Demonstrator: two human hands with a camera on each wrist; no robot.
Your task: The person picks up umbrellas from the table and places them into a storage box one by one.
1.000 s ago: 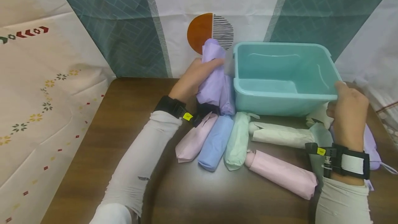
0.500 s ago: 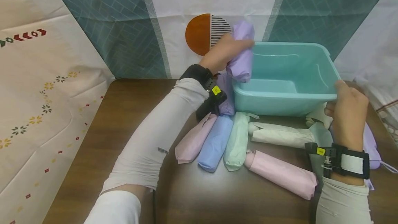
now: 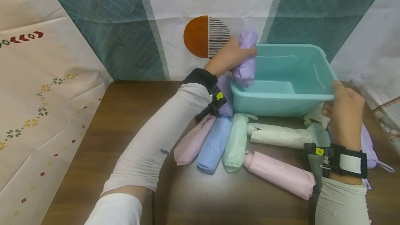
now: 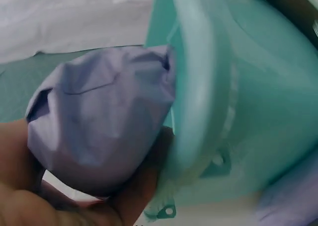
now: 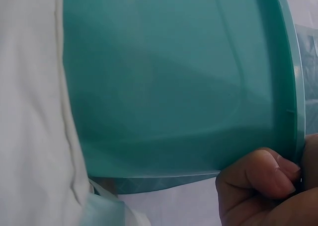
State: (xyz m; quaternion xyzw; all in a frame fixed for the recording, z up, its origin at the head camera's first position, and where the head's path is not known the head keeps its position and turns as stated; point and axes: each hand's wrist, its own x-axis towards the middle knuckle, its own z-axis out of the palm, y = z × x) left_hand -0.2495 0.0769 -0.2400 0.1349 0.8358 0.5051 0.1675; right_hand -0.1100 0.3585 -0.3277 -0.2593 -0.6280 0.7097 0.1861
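My left hand (image 3: 229, 55) grips a purple folded umbrella (image 3: 245, 70), held nearly upright at the left rim of a teal plastic bin (image 3: 281, 105). In the left wrist view the end of this umbrella (image 4: 107, 116) faces the camera, close beside the bin's rim (image 4: 196, 87), with fingers curled round it. At the bin's near right corner my right hand (image 3: 348, 110) pinches the rim; the right wrist view has thumb and fingers (image 5: 263, 179) bent over that edge. The bin's visible floor is bare. Another purple folded umbrella (image 3: 225, 96) stands against its left side, partly behind my left wrist.
In front of the bin lie several folded umbrellas: pink (image 3: 193, 143), blue (image 3: 215, 145), mint (image 3: 235, 145), pale green (image 3: 281, 135) and a second pink one (image 3: 281, 174). More lie under my right forearm, including a purple one (image 3: 368, 145). A patterned cloth (image 3: 162, 27) hangs behind the table (image 3: 125, 114).
My left hand has lifted the purple umbrella up and rightward from beside the bin to its left rim, then dipped slightly. My right hand keeps its hold on the bin.
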